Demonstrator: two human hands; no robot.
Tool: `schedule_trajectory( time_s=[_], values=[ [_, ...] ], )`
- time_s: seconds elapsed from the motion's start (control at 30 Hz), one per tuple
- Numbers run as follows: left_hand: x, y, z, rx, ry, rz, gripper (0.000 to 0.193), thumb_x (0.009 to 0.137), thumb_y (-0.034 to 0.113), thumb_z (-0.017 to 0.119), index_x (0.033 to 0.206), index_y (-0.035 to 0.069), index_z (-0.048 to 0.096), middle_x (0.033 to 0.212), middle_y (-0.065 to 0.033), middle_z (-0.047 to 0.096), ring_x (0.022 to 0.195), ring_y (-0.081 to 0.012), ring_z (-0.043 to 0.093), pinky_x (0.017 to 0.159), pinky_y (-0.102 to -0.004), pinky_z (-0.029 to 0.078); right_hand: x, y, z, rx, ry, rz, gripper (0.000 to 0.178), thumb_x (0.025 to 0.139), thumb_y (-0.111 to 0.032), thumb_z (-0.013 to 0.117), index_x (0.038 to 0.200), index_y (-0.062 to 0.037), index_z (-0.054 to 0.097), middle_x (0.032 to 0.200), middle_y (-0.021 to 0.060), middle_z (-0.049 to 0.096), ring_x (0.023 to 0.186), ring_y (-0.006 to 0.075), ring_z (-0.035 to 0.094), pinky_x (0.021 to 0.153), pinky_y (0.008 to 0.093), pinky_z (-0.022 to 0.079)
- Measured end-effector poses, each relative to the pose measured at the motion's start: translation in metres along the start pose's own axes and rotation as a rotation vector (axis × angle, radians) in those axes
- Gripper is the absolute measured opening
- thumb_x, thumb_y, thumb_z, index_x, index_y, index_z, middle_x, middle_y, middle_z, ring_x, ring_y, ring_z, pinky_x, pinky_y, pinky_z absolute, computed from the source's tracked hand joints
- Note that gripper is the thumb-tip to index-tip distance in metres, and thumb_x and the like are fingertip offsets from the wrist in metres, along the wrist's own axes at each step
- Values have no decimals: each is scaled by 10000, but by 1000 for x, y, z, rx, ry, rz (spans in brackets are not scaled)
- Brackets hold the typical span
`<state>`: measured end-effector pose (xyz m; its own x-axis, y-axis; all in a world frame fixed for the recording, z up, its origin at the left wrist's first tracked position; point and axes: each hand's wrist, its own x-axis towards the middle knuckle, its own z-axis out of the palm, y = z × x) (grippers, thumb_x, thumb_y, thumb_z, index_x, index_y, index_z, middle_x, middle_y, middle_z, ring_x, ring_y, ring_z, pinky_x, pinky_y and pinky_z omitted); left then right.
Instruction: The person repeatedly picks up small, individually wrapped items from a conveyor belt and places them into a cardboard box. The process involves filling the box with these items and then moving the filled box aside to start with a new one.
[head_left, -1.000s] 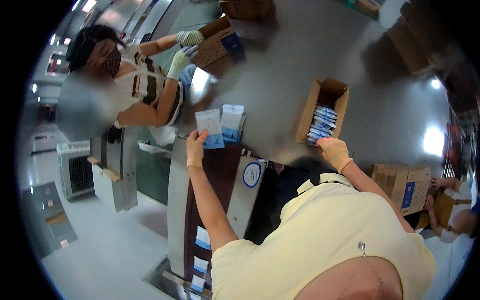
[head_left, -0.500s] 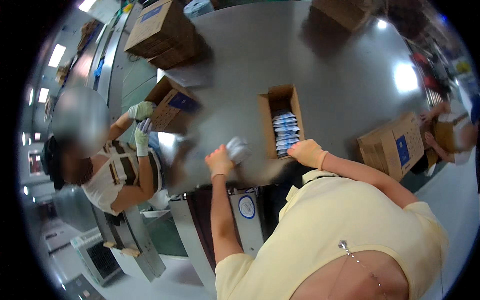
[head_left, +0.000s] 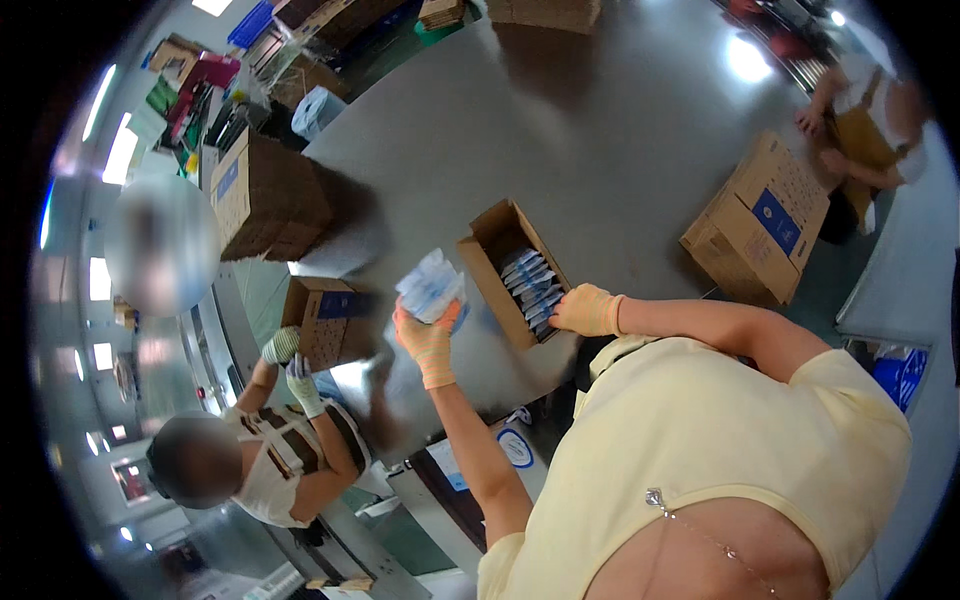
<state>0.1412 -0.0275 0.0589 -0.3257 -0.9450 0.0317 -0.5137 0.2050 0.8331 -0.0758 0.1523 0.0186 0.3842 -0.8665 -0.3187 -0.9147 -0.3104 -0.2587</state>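
One left hand gripping packets, blue label on carton, print too small

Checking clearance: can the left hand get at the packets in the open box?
Probably yes: the box is open-topped and close, but the left hand holds a packet, and the right hand occupies the near end.

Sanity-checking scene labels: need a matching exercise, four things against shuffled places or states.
1. Left hand
2. Right hand
3. Open carton
4. Large carton at right

A. Has a blue panel
B. At the open carton's near right corner
C. Contains a row of packets
D. Gripping at least one white-and-blue packet

Pairs: 1-D, 2-B, 3-C, 4-A
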Motion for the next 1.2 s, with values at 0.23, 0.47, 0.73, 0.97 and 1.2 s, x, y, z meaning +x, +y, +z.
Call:
schedule_trajectory(
  time_s=[0.23,0.47,0.73,0.97,1.2],
  values=[
    [29,30,94,-427,-203,56,684,699,139,774,1291,25,453,1287,-152,522,1319,-303,365,1072,-585,258,2,4,-2,-66,36,-28,144,829,-154,585,964,-127,624,918,52,656,899,256,662,689,390,547],
    [11,23,103,547,-77,456,952,662,202,760,1434,39,227,1429,-112,391,1385,-329,248,1102,-578,119,-1,6,-4,-107,43,-60,150,785,-136,600,926,-120,650,874,55,665,801,274,674,621,400,548],
    [13,3,124,510,-127,513,498,911,309,527,1291,-12,497,1359,-204,487,1272,-354,437,1082,-562,217,18,-12,-13,94,133,31,168,763,-202,598,746,-97,727,757,120,705,744,292,688,651,430,537],
    [-16,97,126,4,-190,425,436,941,259,516,1256,-42,499,1305,-226,483,1206,-362,463,1020,-441,374,-24,48,9,289,196,280,154,729,-236,674,792,-102,717,795,104,703,744,291,681,635,430,538],
    [-43,102,124,-180,-398,184,395,959,169,504,1300,-28,474,1293,-158,503,1188,-251,495,997,-364,407,-119,177,-41,198,537,833,139,697,-183,650,718,-48,672,737,174,672,698,327,674,608,440,542]
  ],
)
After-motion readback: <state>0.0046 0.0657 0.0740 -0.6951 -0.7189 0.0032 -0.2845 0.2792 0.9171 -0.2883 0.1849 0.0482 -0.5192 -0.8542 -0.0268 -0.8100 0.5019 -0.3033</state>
